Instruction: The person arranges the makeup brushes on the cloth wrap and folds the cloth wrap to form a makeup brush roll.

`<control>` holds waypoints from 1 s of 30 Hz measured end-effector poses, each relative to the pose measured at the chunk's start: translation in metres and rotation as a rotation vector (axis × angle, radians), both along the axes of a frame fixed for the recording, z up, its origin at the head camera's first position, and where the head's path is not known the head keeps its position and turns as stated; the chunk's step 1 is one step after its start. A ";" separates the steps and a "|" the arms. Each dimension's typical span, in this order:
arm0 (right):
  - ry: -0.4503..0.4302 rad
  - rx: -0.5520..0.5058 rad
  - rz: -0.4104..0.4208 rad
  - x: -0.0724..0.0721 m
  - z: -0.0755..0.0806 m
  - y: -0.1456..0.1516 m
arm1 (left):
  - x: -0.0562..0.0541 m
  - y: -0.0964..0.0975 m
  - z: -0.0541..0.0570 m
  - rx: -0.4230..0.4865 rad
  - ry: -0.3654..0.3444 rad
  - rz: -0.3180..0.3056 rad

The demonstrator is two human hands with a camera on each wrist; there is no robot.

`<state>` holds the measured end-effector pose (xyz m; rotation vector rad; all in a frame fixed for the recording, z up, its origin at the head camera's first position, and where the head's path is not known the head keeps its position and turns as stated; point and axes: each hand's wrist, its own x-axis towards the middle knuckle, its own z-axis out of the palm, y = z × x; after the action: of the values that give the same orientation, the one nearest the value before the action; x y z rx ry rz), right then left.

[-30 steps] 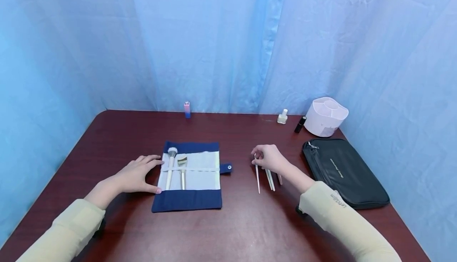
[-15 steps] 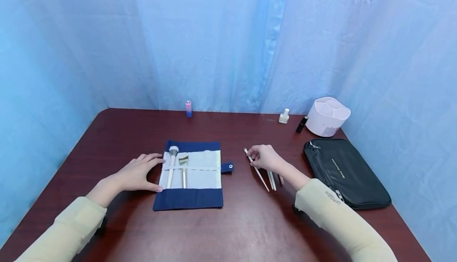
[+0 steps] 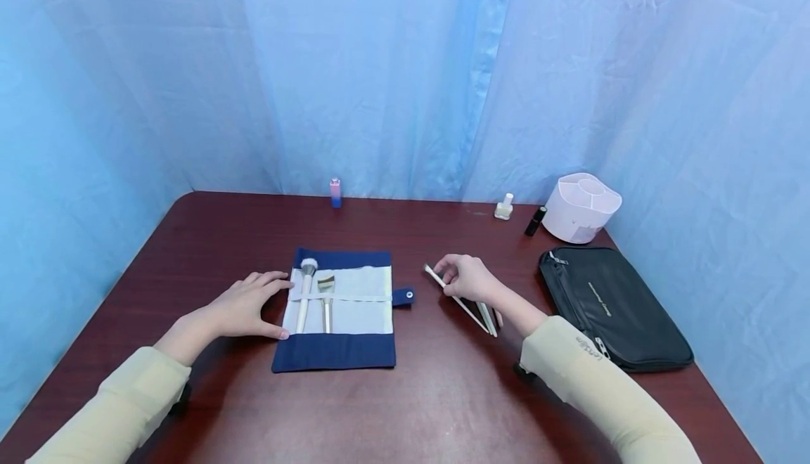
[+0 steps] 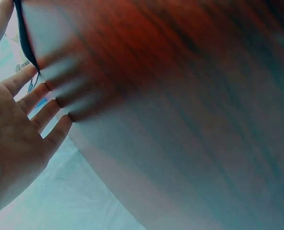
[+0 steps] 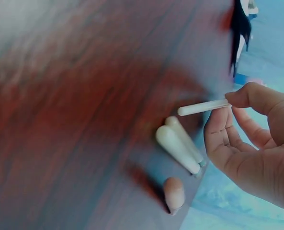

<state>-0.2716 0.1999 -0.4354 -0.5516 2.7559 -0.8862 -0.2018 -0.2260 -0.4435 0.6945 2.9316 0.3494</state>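
Currently, the right hand [image 3: 470,278] pinches a slim brush [image 5: 201,107]; the left hand [image 3: 243,307], spread wide, rests at the nine-o'clock edge of the unfolded brush roll [image 3: 335,353].

A curtained-off tabletop workspace is shown: the dark red wood-grain bench [image 3: 405,408] is enclosed behind and at both sides by light blue curtains [image 3: 380,84]; the building type cannot be told.

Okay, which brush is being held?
The slim white brush, pinched by the right hand; two brushes sit in the blue roll, loose handles lie on the table.
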 end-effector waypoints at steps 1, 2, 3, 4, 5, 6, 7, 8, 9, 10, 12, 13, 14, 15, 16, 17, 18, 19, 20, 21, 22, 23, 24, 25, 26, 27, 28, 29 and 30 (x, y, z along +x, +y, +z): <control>-0.019 -0.025 -0.008 0.000 0.002 -0.001 | 0.000 0.000 0.000 0.000 0.001 0.000; -0.043 -0.055 -0.016 0.001 0.003 -0.001 | 0.000 0.000 0.000 0.001 0.001 0.000; -0.067 -0.088 -0.025 0.001 0.005 -0.002 | -0.001 0.000 0.000 0.000 0.002 -0.001; -0.087 -0.123 -0.025 0.001 0.007 -0.003 | -0.001 0.000 0.000 0.000 0.002 0.000; -0.105 -0.157 -0.024 0.001 0.010 -0.004 | -0.001 0.000 0.000 0.000 0.002 0.000; -0.122 -0.193 -0.020 0.001 0.012 -0.004 | -0.001 0.000 -0.001 0.000 0.002 0.000; -0.139 -0.230 -0.008 0.001 0.014 -0.005 | -0.002 0.000 -0.001 -0.001 0.002 0.000; -0.154 -0.264 0.004 0.001 0.016 -0.006 | -0.002 0.000 -0.001 -0.001 0.002 0.000; -0.166 -0.296 0.021 0.000 0.018 -0.007 | -0.002 0.000 -0.002 -0.001 0.001 0.002; -0.175 -0.324 0.040 0.000 0.020 -0.008 | -0.002 0.000 -0.002 -0.001 0.001 0.002; -0.192 -0.373 0.062 0.000 0.024 -0.012 | -0.002 0.000 -0.002 -0.002 0.001 0.002; -0.194 -0.394 0.075 -0.001 0.027 -0.015 | -0.002 0.000 -0.002 -0.002 0.001 0.001; -0.202 -0.423 0.084 -0.001 0.029 -0.018 | -0.002 0.000 -0.002 -0.003 0.001 0.001; -0.209 -0.448 0.092 -0.002 0.031 -0.021 | -0.002 0.000 -0.002 -0.004 0.000 0.000; -0.214 -0.474 0.100 -0.003 0.033 -0.024 | -0.002 0.000 -0.002 -0.005 0.000 -0.001; -0.221 -0.505 0.107 -0.004 0.034 -0.028 | -0.001 -0.001 -0.002 -0.004 -0.001 -0.002; -0.224 -0.536 0.119 -0.006 0.035 -0.031 | -0.001 -0.001 -0.002 -0.004 -0.001 -0.003; -0.228 -0.567 0.129 -0.007 0.035 -0.035 | -0.001 -0.001 -0.002 -0.004 -0.001 -0.004; -0.236 -0.599 0.138 -0.009 0.036 -0.039 | -0.001 -0.001 -0.002 -0.004 -0.002 -0.004; -0.237 -0.620 0.146 -0.011 0.036 -0.043 | -0.001 -0.001 -0.002 -0.004 -0.001 -0.006; -0.238 -0.645 0.157 -0.013 0.036 -0.048 | -0.001 -0.001 -0.002 -0.004 0.000 -0.008; -0.241 -0.669 0.164 -0.015 0.037 -0.052 | -0.001 -0.001 -0.002 -0.004 0.000 -0.009; -0.240 -0.686 0.166 -0.016 0.037 -0.056 | -0.001 -0.001 -0.002 -0.006 0.001 -0.009; -0.242 -0.707 0.164 -0.018 0.038 -0.061 | -0.002 -0.001 -0.002 -0.007 0.001 -0.008; -0.247 -0.727 0.157 -0.020 0.038 -0.065 | -0.002 -0.001 -0.002 -0.007 0.002 -0.008; -0.249 -0.750 0.147 -0.023 0.038 -0.070 | -0.002 -0.001 -0.003 -0.007 0.003 -0.009; -0.249 -0.772 0.131 -0.024 0.039 -0.074 | -0.002 -0.001 -0.003 -0.008 0.003 -0.008; -0.253 -0.800 0.111 -0.026 0.039 -0.078 | -0.002 -0.001 -0.003 -0.008 0.002 -0.008; -0.253 -0.822 0.094 -0.029 0.039 -0.082 | -0.002 0.000 -0.003 -0.007 0.002 -0.008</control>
<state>-0.3002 0.1179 -0.3967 -0.6167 2.0356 -1.9074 -0.2040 -0.2264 -0.4464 0.7055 2.9303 0.3376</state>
